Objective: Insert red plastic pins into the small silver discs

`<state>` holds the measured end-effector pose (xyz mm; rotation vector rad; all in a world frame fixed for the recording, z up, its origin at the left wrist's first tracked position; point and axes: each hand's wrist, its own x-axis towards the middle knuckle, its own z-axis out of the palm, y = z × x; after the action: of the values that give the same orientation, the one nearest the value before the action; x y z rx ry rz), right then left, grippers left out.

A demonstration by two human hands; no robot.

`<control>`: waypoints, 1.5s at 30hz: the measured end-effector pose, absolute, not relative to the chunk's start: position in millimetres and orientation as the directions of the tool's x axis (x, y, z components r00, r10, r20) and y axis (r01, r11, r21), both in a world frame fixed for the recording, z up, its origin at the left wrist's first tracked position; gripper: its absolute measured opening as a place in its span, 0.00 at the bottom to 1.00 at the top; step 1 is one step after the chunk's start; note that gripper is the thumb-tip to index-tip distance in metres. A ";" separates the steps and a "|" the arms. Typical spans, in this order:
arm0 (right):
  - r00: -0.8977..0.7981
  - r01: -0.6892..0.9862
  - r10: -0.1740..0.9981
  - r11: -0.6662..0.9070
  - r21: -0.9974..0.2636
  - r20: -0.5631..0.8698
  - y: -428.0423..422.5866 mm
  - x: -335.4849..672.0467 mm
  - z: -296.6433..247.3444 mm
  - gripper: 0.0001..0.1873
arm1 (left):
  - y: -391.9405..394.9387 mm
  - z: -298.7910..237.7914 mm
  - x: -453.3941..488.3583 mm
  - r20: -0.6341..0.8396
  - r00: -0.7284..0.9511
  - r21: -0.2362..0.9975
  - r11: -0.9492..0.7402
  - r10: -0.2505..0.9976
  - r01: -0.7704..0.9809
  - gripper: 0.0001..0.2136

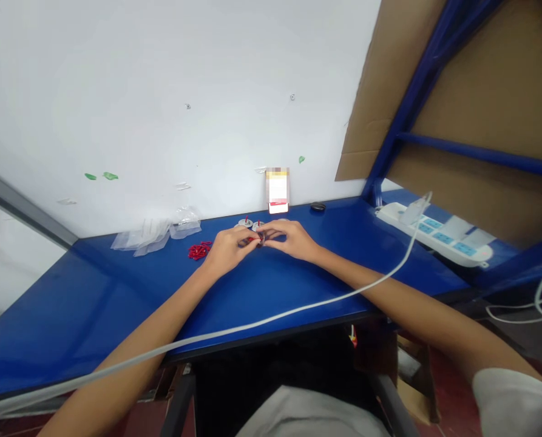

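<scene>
Over the middle of the blue table, my left hand [229, 247] and my right hand [293, 238] meet fingertip to fingertip. Both are closed in a pinch around a small dark, shiny piece [261, 239], mostly covered by the fingers, so its kind cannot be made out. Just behind the fingers lie pale round discs [246, 223], two of them with a short red pin standing up. Left of my left hand is a pile of small red parts [198, 250], too small to name.
Clear plastic bags [155, 235] lie by the wall at left. A lit phone [278, 191] leans on the wall, with a black ring-shaped object [317, 207] beside it. A white power strip [434, 233] sits at right; its white cable [293, 314] crosses in front of my forearms.
</scene>
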<state>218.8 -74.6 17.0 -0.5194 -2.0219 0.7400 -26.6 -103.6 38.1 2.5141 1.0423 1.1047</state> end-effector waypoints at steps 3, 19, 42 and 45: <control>-0.518 0.062 0.625 0.708 -0.703 0.584 -72.2 219.2 13.9 0.22 | -103.5 37.7 -25.4 0.561 0.474 0.432 -0.728 0.679 0.533 0.08; -0.467 0.037 0.684 0.648 -0.760 0.560 -79.0 216.7 21.7 0.17 | -102.2 27.8 -15.6 0.359 0.243 0.870 -0.417 0.901 0.261 0.15; -0.578 0.433 0.541 0.838 -0.333 0.611 -79.7 230.8 43.5 0.07 | -101.4 35.2 -20.4 0.467 0.186 0.737 -0.497 0.864 0.457 0.13; -0.655 0.416 0.482 0.873 -0.255 0.582 -82.4 230.1 45.6 0.08 | -104.7 35.3 -16.3 0.538 0.298 0.615 -0.610 0.788 0.500 0.11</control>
<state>230.1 -82.4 45.6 -0.6455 -2.3708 0.1295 -16.3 -104.7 35.3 2.2418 1.1628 1.2194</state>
